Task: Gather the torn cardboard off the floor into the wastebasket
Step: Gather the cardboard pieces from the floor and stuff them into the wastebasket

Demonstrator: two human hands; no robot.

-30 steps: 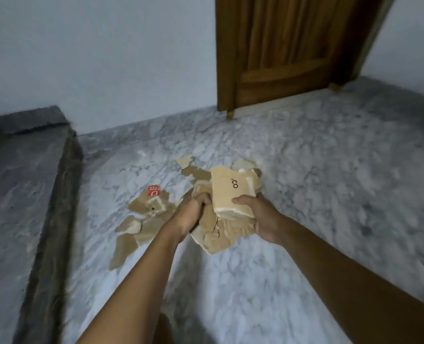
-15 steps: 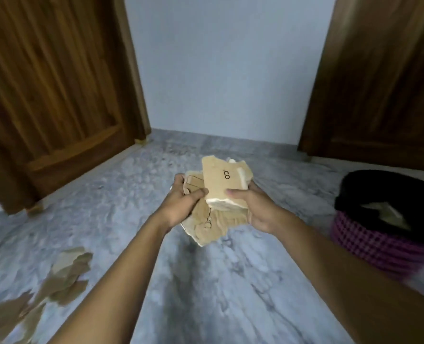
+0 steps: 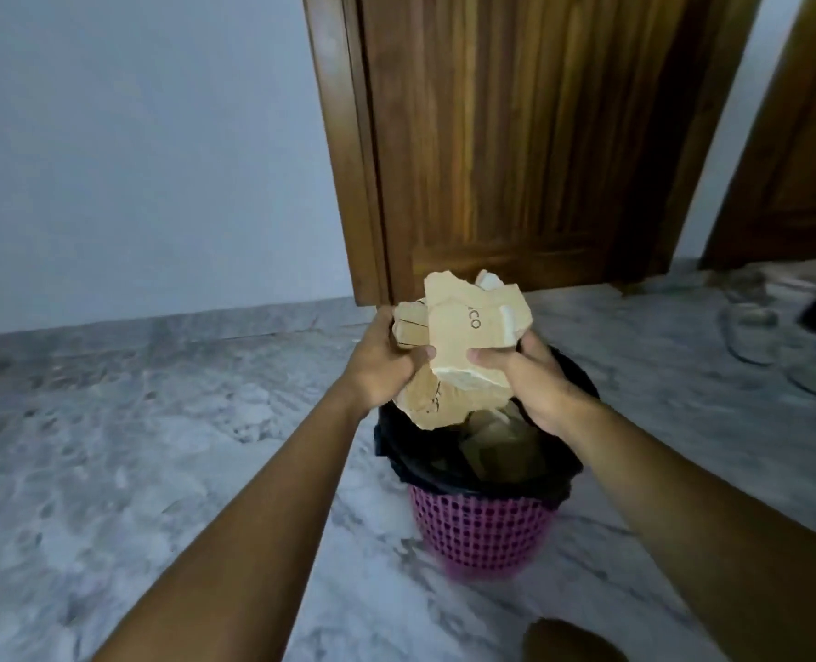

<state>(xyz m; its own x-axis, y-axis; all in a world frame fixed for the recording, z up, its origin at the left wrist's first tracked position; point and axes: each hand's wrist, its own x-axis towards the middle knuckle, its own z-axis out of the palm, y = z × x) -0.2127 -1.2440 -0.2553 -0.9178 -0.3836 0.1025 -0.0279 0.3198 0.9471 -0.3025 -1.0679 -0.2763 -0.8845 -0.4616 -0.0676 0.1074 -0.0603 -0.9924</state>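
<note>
The floor [image 3: 158, 446] is smooth grey and white marble, with cloudy marks all over it. A darker grey strip [image 3: 158, 327] runs along the bottom of the wall [image 3: 134, 136], which is plain and pale. Next to the wall stands a tall brown wooden door [image 3: 516, 136], with lines of wood grain going up and down. A second door [image 3: 802, 160] of the same wood shows at the far right edge, with a thin bit of pale wall between the two.

A pink wastebasket [image 3: 482, 532] sits on the floor in front of the first door. It has little holes all round its side. A black bag [image 3: 425, 465] lines it and folds over the rim. Some brown pieces [image 3: 497, 446] lie inside the bag.

The person holds a bunch of torn cardboard [image 3: 463, 336] in the air, right over the open top of the wastebasket. The left hand [image 3: 387, 360] grips the left side of the bunch, with the thumb on the front. The right hand [image 3: 535, 379] grips the right side, with the thumb pressed on the top piece. That piece has the letters "CO" on it.

Off to the right, near the second door, some shoes [image 3: 754, 336] lie on the floor. They look blurry.
</note>
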